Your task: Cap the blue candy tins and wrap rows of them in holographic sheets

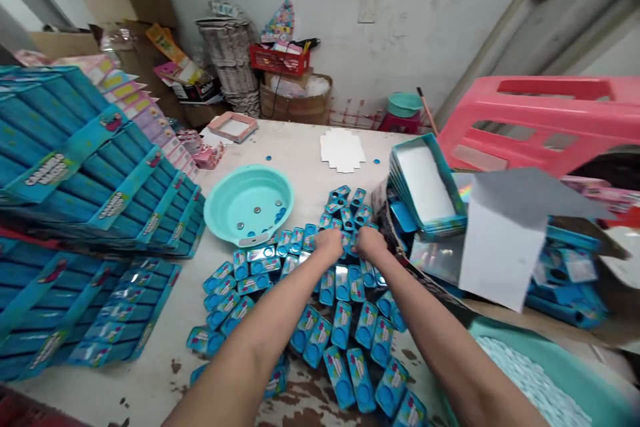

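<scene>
Small blue printed boxes (pixel 342 324) with round openings or discs at one end lie in loose rows across the table. Both arms reach forward over them. My left hand (pixel 329 245) is closed low among the far boxes, and its fingertips are hidden. A short gap to its right, my right hand (pixel 371 243) is also closed, next to several boxes near the carton's edge. Whatever either hand grips is hidden. Left of the hands stands a turquoise basin (pixel 235 187) holding several small discs, some blue and some metallic.
Stacked blue display trays (pixel 100 167) rise at the left. To the right, a carton holds blue-edged trays (pixel 430 183) beside a white sheet (pixel 503 250). A pink plastic stool (pixel 545 110) stands behind it. A green tub (pixel 450 407) of pale pieces sits at lower right.
</scene>
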Motion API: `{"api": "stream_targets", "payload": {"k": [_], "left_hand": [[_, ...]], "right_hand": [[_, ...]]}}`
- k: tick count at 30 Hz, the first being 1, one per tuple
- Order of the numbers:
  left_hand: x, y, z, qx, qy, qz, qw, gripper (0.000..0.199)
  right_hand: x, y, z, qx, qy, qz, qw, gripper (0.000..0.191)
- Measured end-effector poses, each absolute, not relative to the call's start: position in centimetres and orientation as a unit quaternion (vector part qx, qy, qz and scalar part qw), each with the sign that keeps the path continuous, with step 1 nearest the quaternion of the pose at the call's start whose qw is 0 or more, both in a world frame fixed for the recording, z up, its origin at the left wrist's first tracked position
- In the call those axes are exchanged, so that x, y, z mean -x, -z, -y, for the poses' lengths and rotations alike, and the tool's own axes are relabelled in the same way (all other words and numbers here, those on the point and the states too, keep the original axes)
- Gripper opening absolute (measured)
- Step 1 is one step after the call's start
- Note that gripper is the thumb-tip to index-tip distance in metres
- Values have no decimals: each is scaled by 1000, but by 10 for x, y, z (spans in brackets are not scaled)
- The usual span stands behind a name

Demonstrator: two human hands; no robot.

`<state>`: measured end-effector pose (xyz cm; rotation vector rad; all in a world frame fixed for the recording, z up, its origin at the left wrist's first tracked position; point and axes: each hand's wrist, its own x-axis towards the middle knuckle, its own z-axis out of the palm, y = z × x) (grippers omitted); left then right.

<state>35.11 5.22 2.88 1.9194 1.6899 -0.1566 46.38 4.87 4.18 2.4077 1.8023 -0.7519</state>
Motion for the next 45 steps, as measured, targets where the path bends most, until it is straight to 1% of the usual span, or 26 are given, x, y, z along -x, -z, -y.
{"api": "stream_targets", "payload": {"k": [2, 4, 6, 8, 10, 13, 17, 21, 23, 26, 28, 31, 37, 38, 39, 40, 41, 42, 43, 44, 45], "left_hand": [[-344, -30, -54, -718, 41, -630, 293, 38], [-320, -36, -61, -715, -5, -638, 287, 30], [-279, -43, -76, -699, -54, -664, 261, 27], [-228, -47, -98, -667, -70, -705, 228, 32], [-182, -44, -120, -639, -52, -734, 223, 33], [-147, -23, -145, -641, -19, -720, 264, 34], [-149, 13, -153, -676, 27, -657, 333, 43], [-142, 29, -144, -689, 90, -613, 376, 50], [-128, 29, -137, -688, 111, -607, 382, 47], [-110, 22, -130, -680, 110, -619, 377, 34], [-106, 17, -127, -671, 81, -639, 367, 28], [-107, 14, -124, -643, 7, -677, 359, 25], [-105, 6, -124, -517, -177, -735, 402, 29], [-105, 0, -124, -494, -211, -737, 410, 30], [-108, -6, -121, -476, -243, -735, 418, 30], [-114, -13, -117, -463, -272, -729, 424, 30], [-124, -21, -111, -457, -295, -721, 430, 30], [-138, -28, -101, -453, -316, -708, 440, 29], [-156, -35, -89, -452, -338, -690, 454, 29], [-177, -41, -76, -455, -354, -669, 469, 30], [-199, -45, -60, -443, -395, -629, 502, 31]], "right_hand": [[-464, -40, -52, -774, 238, -585, 50, 35], [-465, -38, -52, -769, 238, -589, 68, 35], [-467, -34, -51, -763, 239, -595, 78, 30], [-469, -27, -48, -754, 237, -608, 76, 22], [-472, -20, -45, -747, 228, -620, 67, 15], [-475, -10, -43, -750, 231, -617, 57, 10], [-477, -7, -43, -752, 257, -606, 42, 11], [-475, -10, -42, -760, 248, -600, 29, 14], [-475, -11, -42, -765, 247, -594, 26, 14], [-474, -13, -42, -772, 255, -581, 25, 13], [-472, -14, -41, -777, 257, -575, 20, 13], [-470, -15, -41, -784, 251, -568, 10, 14], [-478, -24, -37, -777, 269, -568, -38, 13], [-477, -28, -33, -781, 260, -564, -64, 12], [-472, -32, -28, -785, 252, -554, -114, 10], [-464, -36, -22, -783, 257, -533, -191, 11], [-451, -40, -15, -767, 285, -499, -285, 15], [-435, -43, -8, -734, 336, -447, -386, 21], [-417, -47, -1, -680, 418, -377, -469, 28], [-397, -49, 6, -613, 518, -296, -518, 33], [-379, -50, 11, -552, 602, -199, -541, 35]]}}
